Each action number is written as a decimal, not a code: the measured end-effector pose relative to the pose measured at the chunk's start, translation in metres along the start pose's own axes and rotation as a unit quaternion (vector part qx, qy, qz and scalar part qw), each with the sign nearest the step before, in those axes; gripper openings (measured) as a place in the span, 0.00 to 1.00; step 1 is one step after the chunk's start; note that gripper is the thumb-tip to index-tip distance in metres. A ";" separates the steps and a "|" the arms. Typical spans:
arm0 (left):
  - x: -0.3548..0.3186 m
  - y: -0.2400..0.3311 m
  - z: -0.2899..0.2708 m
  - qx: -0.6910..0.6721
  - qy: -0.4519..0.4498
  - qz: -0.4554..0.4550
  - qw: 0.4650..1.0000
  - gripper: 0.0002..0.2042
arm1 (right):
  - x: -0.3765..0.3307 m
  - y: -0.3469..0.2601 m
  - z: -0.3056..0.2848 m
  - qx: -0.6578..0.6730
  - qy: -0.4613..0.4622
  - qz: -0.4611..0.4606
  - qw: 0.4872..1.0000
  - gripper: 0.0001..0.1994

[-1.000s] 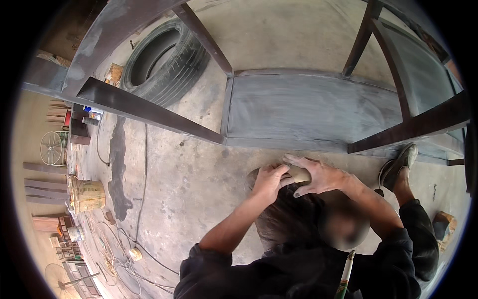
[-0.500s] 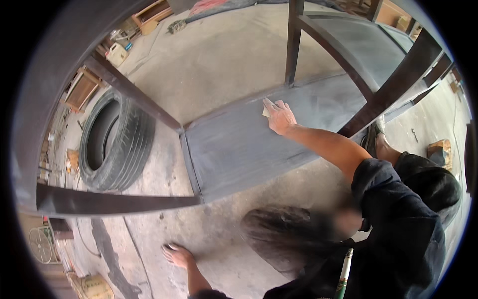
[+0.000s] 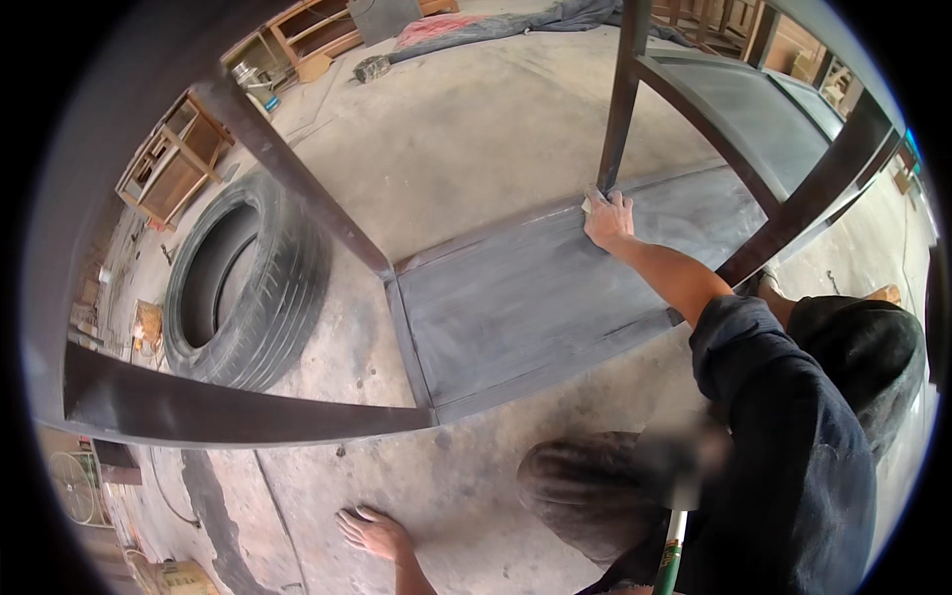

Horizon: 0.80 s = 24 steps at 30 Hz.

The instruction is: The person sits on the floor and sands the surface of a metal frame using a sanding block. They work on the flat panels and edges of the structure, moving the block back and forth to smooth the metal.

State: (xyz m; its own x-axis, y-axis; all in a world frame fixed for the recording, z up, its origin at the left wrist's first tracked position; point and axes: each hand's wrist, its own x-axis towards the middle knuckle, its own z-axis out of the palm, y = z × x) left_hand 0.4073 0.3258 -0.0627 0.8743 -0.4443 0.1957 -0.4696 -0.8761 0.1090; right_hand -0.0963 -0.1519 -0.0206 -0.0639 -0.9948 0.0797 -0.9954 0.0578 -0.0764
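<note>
My right hand (image 3: 612, 222) is closed on a small pale pad (image 3: 588, 202), which looks like folded sandpaper and is mostly hidden by the fingers. The hand presses at the far edge of a dark grey panel (image 3: 511, 297), right by the foot of a dark upright post (image 3: 623, 109). Pale, dusty smears mark the panel, which is the low board of a dark wooden furniture frame. My left hand (image 3: 373, 534) rests on the concrete floor nearer to me, holding nothing, with its fingers spread.
Left of the panel leans a tyre (image 3: 268, 288), behind a slanting frame leg (image 3: 293, 178). A low rail (image 3: 238, 402) crosses in front. A wooden cabinet (image 3: 178, 164) stands at far left, and dark cloth (image 3: 516, 22) lies at the back. My knee (image 3: 580, 491) is close to the panel.
My right hand has slid right along the panel's far edge to the post's foot, still gripping the pad. The view has shifted a little. My left hand remains on the floor.
</note>
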 end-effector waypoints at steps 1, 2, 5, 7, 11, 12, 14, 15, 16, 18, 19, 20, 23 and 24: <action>0.000 0.009 0.001 -0.010 0.001 0.007 1.000 0.28 | 0.013 0.000 -0.006 0.003 0.023 -0.006 1.000 0.29; 0.001 0.014 0.001 -0.019 0.004 0.013 1.000 0.28 | 0.020 -0.014 -0.003 -0.006 0.049 -0.025 0.998 0.29; 0.003 0.017 -0.005 -0.026 0.007 0.014 1.000 0.28 | -0.010 -0.082 0.028 -0.025 0.084 -0.132 0.987 0.30; -0.003 0.035 0.004 -0.048 -0.006 0.028 0.998 0.28 | 0.010 -0.084 0.042 -0.001 0.145 -0.237 0.961 0.29; -0.005 0.013 -0.005 -0.022 0.002 0.015 1.000 0.28 | 0.003 -0.082 0.036 0.047 0.052 -0.335 0.940 0.28; -0.003 0.010 -0.008 -0.015 0.005 0.012 1.000 0.28 | 0.005 -0.071 0.034 0.037 0.041 -0.316 0.947 0.28; -0.003 0.010 -0.009 -0.019 0.007 0.017 1.000 0.28 | 0.008 -0.068 0.038 0.045 0.088 -0.250 0.963 0.28; -0.003 0.020 -0.003 -0.028 0.005 0.031 0.999 0.28 | 0.015 -0.077 0.049 0.039 0.060 -0.282 0.957 0.27; -0.003 0.024 -0.002 -0.030 0.006 0.039 0.999 0.28 | 0.013 -0.112 0.054 0.044 0.060 -0.323 0.943 0.26; 0.000 0.021 -0.003 -0.042 0.001 0.032 0.999 0.28 | -0.007 -0.193 0.050 0.061 0.088 -0.409 0.906 0.25; -0.002 0.024 -0.002 -0.046 -0.004 0.037 0.998 0.28 | -0.013 -0.225 0.046 0.060 0.105 -0.419 0.900 0.25; -0.004 0.028 0.000 -0.055 -0.010 0.040 0.998 0.28 | -0.009 -0.238 0.041 0.055 0.124 -0.430 0.892 0.25; -0.005 0.012 -0.002 -0.034 -0.011 0.020 0.999 0.29 | -0.004 -0.230 0.036 0.097 0.071 -0.489 0.864 0.26; -0.003 0.012 -0.003 -0.030 -0.008 0.020 0.999 0.29 | -0.004 -0.225 0.038 0.085 0.091 -0.480 0.868 0.26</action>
State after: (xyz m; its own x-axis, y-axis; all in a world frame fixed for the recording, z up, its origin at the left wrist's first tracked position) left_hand 0.3990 0.3175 -0.0589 0.8562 -0.4819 0.1862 -0.5104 -0.8449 0.1600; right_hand 0.1306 -0.1640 -0.0412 0.7642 -0.5466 0.3424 -0.5720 -0.8196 -0.0318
